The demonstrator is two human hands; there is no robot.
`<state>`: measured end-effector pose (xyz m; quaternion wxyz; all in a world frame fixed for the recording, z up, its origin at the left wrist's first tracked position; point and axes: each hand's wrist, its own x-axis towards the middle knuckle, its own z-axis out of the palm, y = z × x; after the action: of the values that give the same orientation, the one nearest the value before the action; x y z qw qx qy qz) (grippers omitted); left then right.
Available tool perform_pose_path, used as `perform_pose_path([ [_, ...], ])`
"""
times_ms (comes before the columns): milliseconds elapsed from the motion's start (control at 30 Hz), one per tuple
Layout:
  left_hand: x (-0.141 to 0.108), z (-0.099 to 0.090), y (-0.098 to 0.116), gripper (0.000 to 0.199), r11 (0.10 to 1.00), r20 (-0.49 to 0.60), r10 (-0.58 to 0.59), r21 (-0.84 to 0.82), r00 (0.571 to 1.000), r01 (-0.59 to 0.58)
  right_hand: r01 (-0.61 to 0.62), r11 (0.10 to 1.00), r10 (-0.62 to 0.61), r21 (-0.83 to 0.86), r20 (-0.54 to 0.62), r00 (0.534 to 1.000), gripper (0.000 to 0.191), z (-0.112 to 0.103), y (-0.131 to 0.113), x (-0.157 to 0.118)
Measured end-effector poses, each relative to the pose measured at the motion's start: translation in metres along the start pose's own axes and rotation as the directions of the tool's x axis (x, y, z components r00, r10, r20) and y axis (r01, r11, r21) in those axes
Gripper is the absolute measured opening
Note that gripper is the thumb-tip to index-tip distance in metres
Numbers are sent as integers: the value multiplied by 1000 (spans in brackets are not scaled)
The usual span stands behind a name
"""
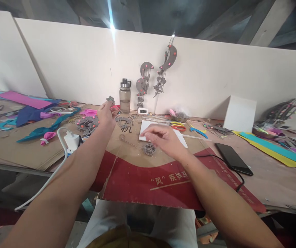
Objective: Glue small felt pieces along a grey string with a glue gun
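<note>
My left hand (107, 112) is raised on the left over the cardboard, its fingers closed around a small grey-green flower-shaped piece (110, 99). My right hand (162, 137) hovers over a white sheet (146, 127), thumb and fingers pinched together; whatever is between them is too small to make out. Just below it lies a coil of grey cord (148, 149), with a looped strand trailing left. Beyond the hands, a grey crescent with strings (123, 122) rests flat. Scissors with red handles (178, 128) and yellow-handled ones (176, 123) lie past my right hand.
A water bottle (125, 96) and a small digital clock (142, 111) stand by the white board. Grey crescent hangings (172, 58) dangle there. A phone (233, 158) with a black cable lies right; a white charger (72, 140) sits left. Coloured felt strips (47, 129) cover the far left.
</note>
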<state>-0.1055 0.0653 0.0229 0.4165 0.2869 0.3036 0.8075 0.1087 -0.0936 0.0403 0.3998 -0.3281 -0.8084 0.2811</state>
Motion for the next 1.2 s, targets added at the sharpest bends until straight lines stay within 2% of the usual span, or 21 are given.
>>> perform_pose_path([
  [67, 0, 0, -1, 10, 993, 10, -95, -67, 995, 95, 27, 1000, -27, 5, 257, 966, 27, 5, -1, 0],
  [100, -1, 1, -3, 10, 988, 22, -135, -78, 991, 137, 27, 1000, -22, -10, 342, 939, 27, 6, 2, 1],
  [133, -3, 2, -4, 10, 982, 36, -165, -81, 986, 168, 4, 999, 9, -32, 377, 926, 28, 6, 7, 2],
  [167, -5, 3, -5, 10, 979, 54, -183, -84, 982, 187, -44, 997, 62, -61, 349, 935, 30, 4, 13, 5],
  [200, -7, 4, -6, 10, 976, 72, -192, -89, 979, 198, -130, 988, 149, -87, 260, 954, 33, 0, 22, 7],
  [233, -8, 5, -6, 11, 974, 84, -197, -99, 977, 205, -255, 963, 264, -87, 124, 957, 39, -7, 32, 10],
  [300, -11, 5, -5, 13, 967, 104, -210, -124, 972, 222, -434, 899, 419, -55, -176, 891, 42, -27, 54, 15],
  [333, -11, 5, -4, 14, 964, 113, -212, -137, 971, 227, -480, 871, 433, -101, -301, 850, 38, -38, 64, 16],
  [367, -11, 4, -3, 15, 962, 123, -213, -146, 969, 230, -530, 820, 420, -218, -400, 815, 33, -49, 74, 16],
  [433, -12, 4, -2, 16, 962, 147, -205, -154, 968, 227, -619, 605, 407, -501, -474, 781, 26, -67, 90, 15],
  [467, -12, 4, -2, 17, 963, 158, -198, -151, 967, 221, -643, 504, 462, -576, -450, 764, 26, -72, 97, 14],
  [500, -13, 4, -3, 18, 965, 170, -193, -144, 966, 218, -650, 443, 548, -618, -388, 742, 27, -75, 103, 12],
  [567, -16, 6, -5, 20, 970, 206, -189, -111, 960, 215, -660, 399, 638, -637, -324, 698, 23, -74, 112, 11],
  [733, -29, 10, -16, 24, 983, 393, -168, 4, 904, 181, -707, 415, 660, -572, -346, 667, 14, -64, 121, 10],
  [833, -33, 10, -23, 25, 986, 438, -166, 91, 884, 140, -756, 453, 657, -474, -396, 642, 9, -65, 116, 10],
  [933, -34, 9, -28, 25, 983, 456, -176, 122, 872, 135, -762, 547, 599, -346, -473, 646, 16, -65, 110, 13],
  [1033, -32, 9, -32, 24, 983, 465, -182, 122, 866, 140, -669, 716, 504, -200, -516, 693, 29, -59, 103, 17],
  [1100, -32, 9, -34, 24, 980, 465, -194, 130, 864, 150, -509, 859, 411, -57, -517, 751, 33, -52, 94, 20],
  [1200, -35, 10, -35, 24, 975, 470, -213, 153, 857, 159, -257, 966, 238, 25, -471, 850, 38, -39, 77, 20],
])
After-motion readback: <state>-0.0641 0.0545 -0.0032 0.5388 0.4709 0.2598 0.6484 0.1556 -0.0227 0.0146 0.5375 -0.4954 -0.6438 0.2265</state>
